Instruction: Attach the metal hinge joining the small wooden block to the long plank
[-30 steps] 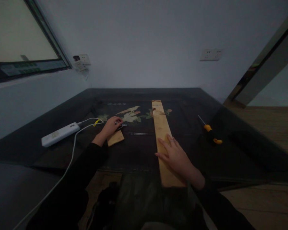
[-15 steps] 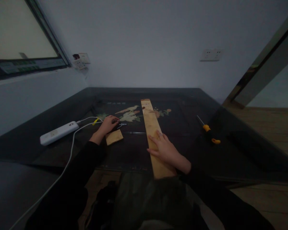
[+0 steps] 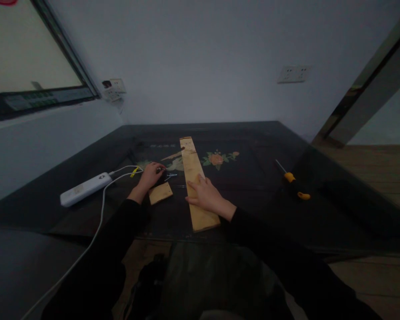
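While your right hand (image 3: 206, 195) lies flat on the long wooden board (image 3: 195, 178), palm down and fingers spread, nothing is gripped there — the hand is released and only presses the board onto the dark surface (image 3: 253, 195). The board runs away from you, its near end just short of the surface's front edge, its far end over the painted flowers (image 3: 216, 158). To handle it well, I would keep the palm low and the pressure even, so the board slides flat rather than pivoting about your wrist, and keep its near end on the surface.

Your left hand (image 3: 150, 175) rests curled over something small and shiny just beside the small wooden block (image 3: 160, 193); the fingers look bent around it, but in this dim light I cannot tell whether the grip is truly clenched on it or only lying on top. Thin metal glints show at the fingertips — what they belong to is too small to make out.

Further left lies a white power strip (image 3: 85, 190) with its white cable (image 3: 96, 222) trailing off the near edge, and a yellow tie near its plug end. Well apart to the right sits a yellow-handled screwdriver (image 3: 291, 180). Your sleeves hide both wrists, and the lower frame is mostly dark clothing.
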The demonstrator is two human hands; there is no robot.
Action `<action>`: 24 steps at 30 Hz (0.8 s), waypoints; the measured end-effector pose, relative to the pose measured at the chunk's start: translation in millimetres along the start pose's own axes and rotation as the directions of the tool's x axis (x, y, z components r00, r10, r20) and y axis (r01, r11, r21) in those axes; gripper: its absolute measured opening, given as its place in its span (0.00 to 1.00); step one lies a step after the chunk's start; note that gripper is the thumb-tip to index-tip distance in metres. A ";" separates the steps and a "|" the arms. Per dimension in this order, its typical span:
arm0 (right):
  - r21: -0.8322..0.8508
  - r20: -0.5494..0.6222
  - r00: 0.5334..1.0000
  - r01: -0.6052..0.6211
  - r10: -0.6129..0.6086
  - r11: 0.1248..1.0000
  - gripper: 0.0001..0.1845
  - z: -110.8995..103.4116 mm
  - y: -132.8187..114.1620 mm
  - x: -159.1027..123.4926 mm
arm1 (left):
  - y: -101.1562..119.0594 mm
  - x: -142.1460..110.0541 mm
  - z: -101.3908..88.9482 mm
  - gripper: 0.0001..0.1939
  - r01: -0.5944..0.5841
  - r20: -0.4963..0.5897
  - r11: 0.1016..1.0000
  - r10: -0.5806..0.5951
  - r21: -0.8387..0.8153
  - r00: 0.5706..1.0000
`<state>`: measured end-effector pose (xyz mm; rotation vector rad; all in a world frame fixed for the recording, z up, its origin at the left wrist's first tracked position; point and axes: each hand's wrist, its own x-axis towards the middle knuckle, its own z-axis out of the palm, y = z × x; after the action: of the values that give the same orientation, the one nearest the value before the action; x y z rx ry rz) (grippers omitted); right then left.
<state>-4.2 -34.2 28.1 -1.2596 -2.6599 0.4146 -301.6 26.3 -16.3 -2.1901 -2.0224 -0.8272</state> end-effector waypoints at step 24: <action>-0.067 -0.351 0.915 -0.237 0.200 0.969 0.31 -37.9 140.8 -122.4 | 66.0 -43.2 5.0 0.20 -0.172 0.091 0.980 0.163 0.098 0.982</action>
<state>185.7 -37.4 14.9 -1.5128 -2.2845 0.0663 -238.1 -20.7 -17.4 -2.3305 -1.8363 -0.6057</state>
